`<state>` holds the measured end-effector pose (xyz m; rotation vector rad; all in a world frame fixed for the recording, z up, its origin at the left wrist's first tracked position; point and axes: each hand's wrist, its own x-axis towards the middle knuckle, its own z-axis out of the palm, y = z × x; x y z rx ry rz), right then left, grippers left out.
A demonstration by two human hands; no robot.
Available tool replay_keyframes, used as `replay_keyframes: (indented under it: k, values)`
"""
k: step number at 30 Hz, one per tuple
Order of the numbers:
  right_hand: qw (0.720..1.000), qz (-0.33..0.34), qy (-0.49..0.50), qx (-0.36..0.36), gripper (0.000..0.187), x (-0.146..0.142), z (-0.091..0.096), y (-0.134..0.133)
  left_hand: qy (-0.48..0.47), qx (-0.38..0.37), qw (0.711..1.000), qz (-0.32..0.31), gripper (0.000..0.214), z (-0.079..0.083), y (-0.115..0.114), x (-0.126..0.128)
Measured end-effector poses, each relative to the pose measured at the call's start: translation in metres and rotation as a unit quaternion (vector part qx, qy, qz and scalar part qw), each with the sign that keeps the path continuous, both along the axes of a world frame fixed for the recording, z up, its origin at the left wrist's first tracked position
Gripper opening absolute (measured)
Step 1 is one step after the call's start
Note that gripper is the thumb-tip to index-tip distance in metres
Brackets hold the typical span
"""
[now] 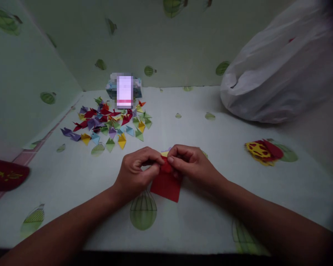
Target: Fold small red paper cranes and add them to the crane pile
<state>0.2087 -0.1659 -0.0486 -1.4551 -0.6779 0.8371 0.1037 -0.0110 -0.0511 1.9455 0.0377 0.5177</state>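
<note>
From here, the red paper [167,187] sits between both hands, over the table [195,225]. Left hand [138,168] and right hand [194,162]: thumbs and forefingers nearly closed, pinching its upper part. Probably light, thin, easily creased; grip lightly by edges

1 head-worn camera gives the view. It looks from above the grip, on the person's side, where the left hand [140,170] and right hand [192,164] meet at a red paper [166,186]. It faces forward and down, near enough to show the fingers singly, with the grip close to mid-view. The 2 forearms [72,221] run from the lower corners up to the grip. Past the grip, the view takes in the tabletop [194,229] as far as the back wall [183,44]; nearer than the grip, it reaches the tabletop's front edge.
</note>
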Motion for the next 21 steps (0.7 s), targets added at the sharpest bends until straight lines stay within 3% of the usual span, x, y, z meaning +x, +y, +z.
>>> replay_keyframes:
  k: [4, 7, 15, 21]
  values:
    - [0.997, -0.038, -0.071, 0.0, 0.018, 0.0008, 0.0005, -0.0005, 0.062, -0.149, 0.987, -0.007, 0.013, -0.0008, 0.0062, 0.0027]
    - [0.987, -0.05, -0.152, -0.014, 0.016, 0.0017, 0.0005, -0.001, 0.116, -0.207, 0.971, -0.039, 0.019, 0.0, 0.0083, 0.0046]
    - [0.958, -0.022, -0.287, -0.012, 0.015, -0.0015, -0.0044, -0.0002, 0.203, -0.213, 0.955, -0.045, 0.022, 0.0009, 0.0018, 0.006]
    - [0.971, -0.026, -0.24, -0.001, 0.016, -0.0031, -0.003, 0.0009, 0.166, -0.18, 0.967, -0.064, 0.02, -0.0005, 0.0038, 0.0068]
